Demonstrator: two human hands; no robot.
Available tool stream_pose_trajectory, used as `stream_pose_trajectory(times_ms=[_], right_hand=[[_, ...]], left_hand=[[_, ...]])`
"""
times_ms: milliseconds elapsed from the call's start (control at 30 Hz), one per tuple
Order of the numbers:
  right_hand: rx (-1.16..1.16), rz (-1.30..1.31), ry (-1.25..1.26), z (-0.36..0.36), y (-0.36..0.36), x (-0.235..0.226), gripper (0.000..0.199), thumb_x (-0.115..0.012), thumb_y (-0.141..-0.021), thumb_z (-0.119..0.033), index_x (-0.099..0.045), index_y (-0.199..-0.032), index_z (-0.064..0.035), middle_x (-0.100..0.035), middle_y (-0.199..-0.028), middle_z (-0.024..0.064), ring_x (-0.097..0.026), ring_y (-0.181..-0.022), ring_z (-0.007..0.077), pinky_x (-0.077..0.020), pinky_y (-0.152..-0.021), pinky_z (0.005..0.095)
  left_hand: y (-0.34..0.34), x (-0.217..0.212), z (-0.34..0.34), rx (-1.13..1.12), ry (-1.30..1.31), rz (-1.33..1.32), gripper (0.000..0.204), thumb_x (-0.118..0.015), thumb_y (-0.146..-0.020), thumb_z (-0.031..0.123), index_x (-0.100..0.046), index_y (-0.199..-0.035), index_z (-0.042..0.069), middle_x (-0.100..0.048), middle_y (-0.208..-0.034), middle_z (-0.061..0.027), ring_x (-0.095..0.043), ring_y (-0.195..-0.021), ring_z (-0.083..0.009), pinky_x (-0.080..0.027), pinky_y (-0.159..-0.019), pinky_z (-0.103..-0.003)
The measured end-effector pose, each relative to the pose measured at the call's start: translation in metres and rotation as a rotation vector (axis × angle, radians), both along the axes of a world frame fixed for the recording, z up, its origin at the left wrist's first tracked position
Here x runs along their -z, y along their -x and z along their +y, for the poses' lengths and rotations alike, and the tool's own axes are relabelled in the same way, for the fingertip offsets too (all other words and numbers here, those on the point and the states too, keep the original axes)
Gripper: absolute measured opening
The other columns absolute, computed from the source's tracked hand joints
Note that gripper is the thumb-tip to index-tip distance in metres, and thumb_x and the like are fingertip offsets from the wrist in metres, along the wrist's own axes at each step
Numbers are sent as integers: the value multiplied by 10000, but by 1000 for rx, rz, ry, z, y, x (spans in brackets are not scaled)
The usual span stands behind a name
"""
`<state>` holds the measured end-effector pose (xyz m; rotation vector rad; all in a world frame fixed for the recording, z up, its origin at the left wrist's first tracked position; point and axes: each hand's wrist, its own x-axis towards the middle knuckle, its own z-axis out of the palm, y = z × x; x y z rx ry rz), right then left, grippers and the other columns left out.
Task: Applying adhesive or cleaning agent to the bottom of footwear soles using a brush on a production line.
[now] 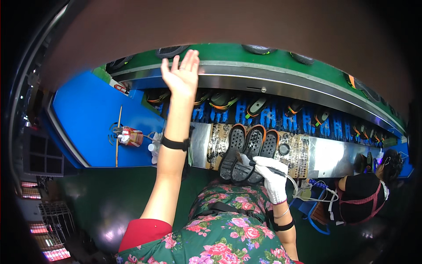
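The left hand (182, 79) is bare and lifted up, palm showing, with its fingers spread. It is by the front edge of the green belt (224, 55); I can't tell if they touch. The right hand (271, 176), in a white glove, pinches a thin tool (252, 163) at the three dark clogs (254, 144). They lie side by side on the workbench (332, 158), heels poking past its front edge.

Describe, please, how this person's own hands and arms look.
The bare left hand has a thin ring; its arm, a black band and red sleeve. The right hand wears a white glove; its arm, a thin bracelet and another black band.
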<state>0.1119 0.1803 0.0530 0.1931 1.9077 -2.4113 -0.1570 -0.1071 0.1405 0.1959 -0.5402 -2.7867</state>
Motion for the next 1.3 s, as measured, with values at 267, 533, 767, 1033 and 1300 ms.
stream_pose_trajectory(times_ms=[267,533,767,1033,1300], right_hand=[[52,37,20,1,-3,7,250,-743,-825,96,-783,-1066,43,-783,-1071,146,-736,-966,191,-578,-896,301],[165,49,74,18,-12,6,239,-738,-827,64,-774,-1064,60,-775,-1074,171,-732,-937,206,-579,-850,294],[380,159,222,70,-16,13,277,-701,-843,51,-734,-1117,69,-738,-1134,210,-739,-960,268,-615,-785,316],[66,471,-394,22,-7,-63,224,-729,-829,77,-746,-1049,36,-736,-1153,202,-729,-1011,288,-615,-851,359],[33,305,33,-10,10,-76,224,-736,-824,101,-747,-1043,52,-749,-1127,197,-732,-1009,243,-609,-868,337]], left_hand=[[56,-5,102,-130,2105,181,631,-841,-807,320,-613,-1372,157,-702,-1202,-187,-578,-1241,-353,-463,-1037,-522],[-21,-2,52,30,817,336,307,-781,-898,40,-526,-1060,95,-511,-1014,12,-640,-955,-172,-632,-780,-357],[-124,23,-63,-257,651,48,393,-432,-1067,260,-539,-1389,60,-649,-1248,-118,-652,-1138,-239,-526,-1017,-397],[-146,64,-14,659,909,-59,474,-485,-1077,386,-669,-1240,-18,-744,-1051,-107,-718,-911,-170,-572,-870,-316],[-211,119,74,996,383,-334,1010,-273,-985,804,-436,-1512,-42,-582,-1441,-235,-625,-1274,-340,-478,-1123,-492]])
